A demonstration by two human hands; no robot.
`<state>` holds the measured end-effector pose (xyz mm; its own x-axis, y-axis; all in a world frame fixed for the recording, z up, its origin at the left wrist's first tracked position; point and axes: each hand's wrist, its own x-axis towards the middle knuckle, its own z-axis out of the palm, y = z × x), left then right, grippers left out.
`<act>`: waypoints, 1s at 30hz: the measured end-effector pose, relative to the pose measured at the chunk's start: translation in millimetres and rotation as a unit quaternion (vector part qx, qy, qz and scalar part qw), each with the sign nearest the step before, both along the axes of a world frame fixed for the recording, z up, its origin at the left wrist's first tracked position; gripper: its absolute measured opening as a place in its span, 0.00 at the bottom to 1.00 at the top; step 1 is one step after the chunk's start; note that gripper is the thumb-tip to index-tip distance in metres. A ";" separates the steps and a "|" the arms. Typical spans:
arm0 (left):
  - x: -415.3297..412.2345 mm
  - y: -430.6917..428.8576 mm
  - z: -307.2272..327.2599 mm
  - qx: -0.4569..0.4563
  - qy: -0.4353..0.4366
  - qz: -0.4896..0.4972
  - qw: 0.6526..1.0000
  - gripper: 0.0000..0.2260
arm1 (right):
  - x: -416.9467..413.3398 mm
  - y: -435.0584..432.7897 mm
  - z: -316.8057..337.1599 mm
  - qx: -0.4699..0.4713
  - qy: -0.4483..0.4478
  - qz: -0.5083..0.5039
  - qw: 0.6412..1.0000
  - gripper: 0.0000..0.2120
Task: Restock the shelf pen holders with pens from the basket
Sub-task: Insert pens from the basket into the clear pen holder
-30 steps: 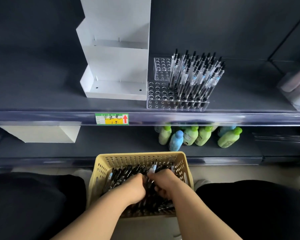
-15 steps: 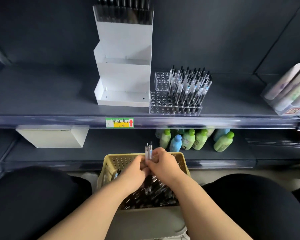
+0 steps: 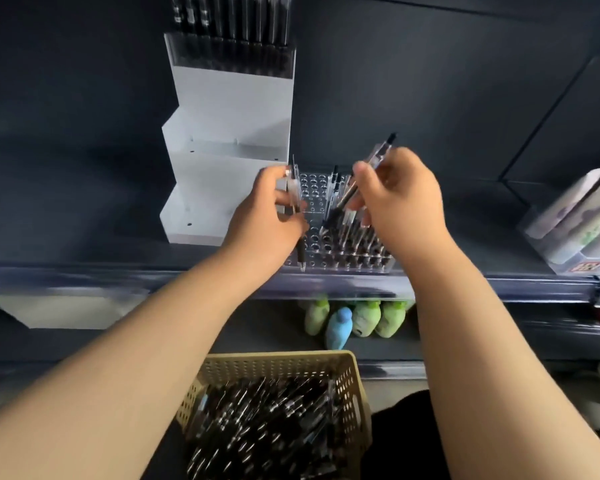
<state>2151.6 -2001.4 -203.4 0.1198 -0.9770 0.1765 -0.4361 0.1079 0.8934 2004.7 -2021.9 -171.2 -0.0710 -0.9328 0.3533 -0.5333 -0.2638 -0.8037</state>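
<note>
A clear stepped pen holder [image 3: 312, 199] with rows of round holes stands on the dark shelf; its right part is filled with upright pens [image 3: 352, 237]. My left hand [image 3: 265, 216] grips a clear-barrelled pen [image 3: 296, 192] upright at the holder's left edge. My right hand [image 3: 400, 202] pinches another pen [image 3: 371, 168], tilted, its tip pointing down over the holder's middle holes. The beige perforated basket [image 3: 352, 379] sits below on my lap, full of dark pens [image 3: 267, 420].
A white stepped display [image 3: 229, 150] stands left of the holder, with dark pens in its top tier. Green and blue bottles [image 3: 357, 318] lie on the lower shelf. A box of packs [image 3: 579, 220] sits at the right. The shelf's front rail [image 3: 465, 282] runs across.
Both hands rose from the basket to the shelf holder, each carrying a pen. The view has moved closer and upward; the hands have parted.
</note>
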 end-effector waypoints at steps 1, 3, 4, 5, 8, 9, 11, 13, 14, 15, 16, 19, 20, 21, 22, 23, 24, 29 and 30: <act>-2.4 -5.2 0.9 -0.007 0.005 -0.001 1.000 0.26 | -0.5 -5.9 2.8 -0.019 -0.037 -0.001 0.999 0.09; -7.2 -13.8 -1.9 -0.020 0.019 0.004 1.000 0.25 | -0.9 -13.5 3.1 -0.041 -0.077 -0.003 0.996 0.11; -9.1 -16.1 -4.8 -0.030 0.030 0.007 0.999 0.23 | -0.7 -14.5 0.7 -0.046 -0.076 -0.005 0.996 0.12; -10.9 -19.5 -8.7 -0.040 0.039 0.012 0.998 0.21 | -0.4 -17.0 -2.7 -0.049 -0.066 -0.006 0.997 0.11; -15.8 -27.2 -16.3 -0.056 0.045 0.019 0.997 0.17 | -0.5 -24.7 -9.4 -0.048 0.000 -0.006 0.999 0.03; -16.9 -29.2 -17.2 -0.059 0.042 0.020 0.997 0.17 | -1.4 -27.3 -9.3 -0.047 0.011 -0.006 0.999 0.01; -19.0 -33.1 -16.8 -0.064 0.044 0.022 0.997 0.16 | -4.1 -33.6 -7.9 -0.059 0.029 -0.006 0.998 0.02; -20.4 -38.8 -16.1 -0.071 0.056 0.030 0.995 0.15 | -7.2 -40.1 -7.6 -0.066 0.051 -0.003 0.996 0.03; -21.0 -41.3 -15.0 -0.075 0.057 0.036 0.995 0.15 | -8.2 -43.0 -8.5 -0.061 0.061 -0.002 0.996 0.03; -21.9 -44.0 -14.2 -0.079 0.055 0.040 0.995 0.14 | -9.5 -46.0 -10.1 -0.053 0.068 0.001 0.996 0.04; -22.5 -46.1 -13.5 -0.085 0.052 0.045 0.994 0.14 | -10.5 -48.4 -12.3 -0.045 0.069 0.003 0.997 0.05; -22.1 -51.6 -12.9 -0.092 0.047 0.063 0.993 0.13 | -11.3 -51.5 -16.8 -0.033 0.063 0.007 0.997 0.05; -21.2 -53.0 -13.3 -0.090 0.045 0.067 0.993 0.13 | -10.9 -51.6 -17.6 -0.032 0.067 0.011 0.997 0.05; -20.2 -53.9 -13.5 -0.088 0.043 0.069 0.993 0.12 | -10.1 -51.5 -18.1 -0.030 0.077 0.016 0.996 0.06; -19.2 -54.2 -13.9 -0.088 0.042 0.071 0.993 0.10 | -9.0 -51.1 -18.1 -0.029 0.091 0.021 0.995 0.06; -18.4 -54.4 -14.5 -0.088 0.042 0.072 0.993 0.09 | -7.6 -50.6 -18.2 -0.031 0.108 0.024 0.993 0.07; -18.1 -54.3 -15.2 -0.087 0.039 0.072 0.993 0.07 | -6.5 -50.2 -18.3 -0.037 0.123 0.026 0.991 0.07; -19.1 -49.7 -19.5 -0.082 0.022 0.072 0.994 0.06 | -3.5 -50.1 -18.3 -0.062 0.140 0.028 0.988 0.08; -19.4 -48.3 -20.1 -0.082 0.022 0.073 0.994 0.06 | -3.2 -50.6 -18.4 -0.063 0.140 0.027 0.988 0.08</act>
